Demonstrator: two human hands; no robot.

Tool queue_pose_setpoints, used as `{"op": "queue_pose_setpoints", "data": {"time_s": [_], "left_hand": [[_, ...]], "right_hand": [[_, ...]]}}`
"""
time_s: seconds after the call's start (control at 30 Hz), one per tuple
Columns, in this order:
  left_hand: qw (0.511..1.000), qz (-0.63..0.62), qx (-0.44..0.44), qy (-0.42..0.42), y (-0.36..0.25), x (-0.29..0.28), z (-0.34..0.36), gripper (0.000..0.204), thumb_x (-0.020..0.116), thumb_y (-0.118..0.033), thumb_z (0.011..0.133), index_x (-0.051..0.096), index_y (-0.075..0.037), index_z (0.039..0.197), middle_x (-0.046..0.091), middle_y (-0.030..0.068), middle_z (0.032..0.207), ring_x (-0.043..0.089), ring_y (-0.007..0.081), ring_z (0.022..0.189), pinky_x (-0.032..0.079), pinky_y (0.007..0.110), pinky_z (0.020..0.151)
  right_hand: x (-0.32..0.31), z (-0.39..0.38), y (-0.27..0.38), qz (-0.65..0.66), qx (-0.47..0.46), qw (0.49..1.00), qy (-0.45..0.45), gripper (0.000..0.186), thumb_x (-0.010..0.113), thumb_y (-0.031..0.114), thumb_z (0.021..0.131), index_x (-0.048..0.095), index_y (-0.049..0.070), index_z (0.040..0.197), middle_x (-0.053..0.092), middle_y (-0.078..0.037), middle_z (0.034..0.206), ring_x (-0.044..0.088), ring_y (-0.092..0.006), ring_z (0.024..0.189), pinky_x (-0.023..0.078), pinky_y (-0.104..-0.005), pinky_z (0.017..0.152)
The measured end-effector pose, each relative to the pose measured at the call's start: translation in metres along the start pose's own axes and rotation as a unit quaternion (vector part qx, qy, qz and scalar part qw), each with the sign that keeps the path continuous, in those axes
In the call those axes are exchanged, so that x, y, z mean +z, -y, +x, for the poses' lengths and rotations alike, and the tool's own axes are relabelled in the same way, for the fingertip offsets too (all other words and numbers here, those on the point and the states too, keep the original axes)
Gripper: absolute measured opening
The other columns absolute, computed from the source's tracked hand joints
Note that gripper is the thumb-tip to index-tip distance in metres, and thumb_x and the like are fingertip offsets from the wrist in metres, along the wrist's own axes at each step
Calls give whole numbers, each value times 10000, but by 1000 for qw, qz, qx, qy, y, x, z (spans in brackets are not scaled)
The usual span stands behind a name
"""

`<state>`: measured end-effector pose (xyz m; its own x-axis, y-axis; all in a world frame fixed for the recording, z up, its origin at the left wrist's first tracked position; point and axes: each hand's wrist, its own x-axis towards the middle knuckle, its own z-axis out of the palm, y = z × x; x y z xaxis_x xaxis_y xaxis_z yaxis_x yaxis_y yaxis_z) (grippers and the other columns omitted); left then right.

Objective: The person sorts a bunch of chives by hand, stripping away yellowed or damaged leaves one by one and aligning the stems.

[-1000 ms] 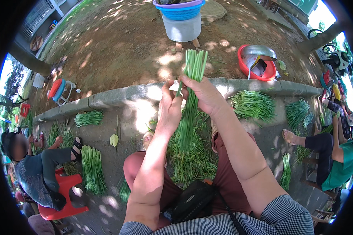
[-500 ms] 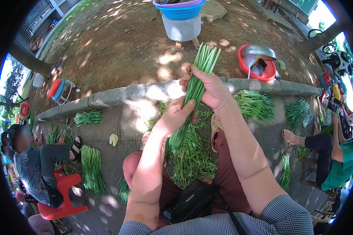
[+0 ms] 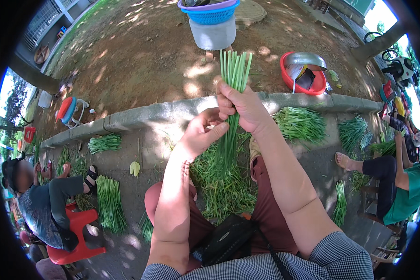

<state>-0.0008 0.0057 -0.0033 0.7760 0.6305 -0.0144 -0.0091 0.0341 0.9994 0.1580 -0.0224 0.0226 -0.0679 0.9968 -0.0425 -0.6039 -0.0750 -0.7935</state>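
Observation:
A bunch of long green chives (image 3: 235, 70) stands upright in front of me, its pale cut ends at the top and its leafy ends hanging down. My right hand (image 3: 240, 105) is closed around the middle of the bunch. Just to its left, my left hand (image 3: 203, 133) is loosened, fingers curled with a gap between them and the thumb. That thumb tip lies against or very near the bunch; I cannot tell which. Below, between my knees, spreads a heap of loose green leaves and trimmings (image 3: 226, 196).
A low stone kerb (image 3: 149, 112) crosses ahead. Chive piles lie at right (image 3: 301, 125) and left (image 3: 109, 203). A red basin (image 3: 287, 77) with a metal bowl and a grey bucket (image 3: 213, 35) under a blue basket stand beyond. A person sits on a red stool (image 3: 81, 228); another sits right.
My left hand has loosened its grip on the chives and shifted slightly left. My right hand has closed more fully round the bunch, which now stands more upright.

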Motion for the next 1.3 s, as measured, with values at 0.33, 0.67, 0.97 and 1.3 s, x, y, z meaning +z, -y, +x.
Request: {"op": "queue_pose_setpoints", "data": {"time_s": [0.33, 0.67, 0.97, 1.3], "left_hand": [[943, -107, 259, -179, -16, -5, 3, 644, 550, -273, 879, 218, -54, 1386, 383, 151, 1318, 397, 243, 1205, 333, 336, 953], [936, 4, 281, -212, -22, -8, -4, 475, 524, -132, 886, 350, -25, 1314, 438, 112, 1262, 439, 186, 1121, 348, 307, 946], [915, 86, 266, -291, -18, -9, -3, 286, 496, -24, 863, 500, 3, 1147, 569, 64, 1037, 534, 110, 856, 441, 233, 766], [931, 25, 218, -291, -25, -5, -5, 259, 440, -45, 901, 498, 1, 1150, 587, 72, 997, 558, 115, 857, 457, 244, 762]], "right_hand": [[18, -7, -10, -168, 28, 984, 50, 143, 598, 195, 854, 542, 64, 839, 418, 39, 566, 380, -59, 480, 305, -221, 437], [20, -2, -28, -273, 81, 953, 100, 191, 579, 185, 837, 523, 51, 714, 460, 14, 552, 427, -75, 470, 341, -236, 440], [23, 0, -40, -265, 88, 956, 87, 219, 563, 190, 831, 524, 45, 672, 491, -5, 541, 454, -85, 462, 354, -234, 438], [26, 4, -48, -333, 63, 941, 9, 252, 555, 225, 818, 546, 0, 706, 513, -40, 561, 467, -119, 499, 364, -287, 461]]}}
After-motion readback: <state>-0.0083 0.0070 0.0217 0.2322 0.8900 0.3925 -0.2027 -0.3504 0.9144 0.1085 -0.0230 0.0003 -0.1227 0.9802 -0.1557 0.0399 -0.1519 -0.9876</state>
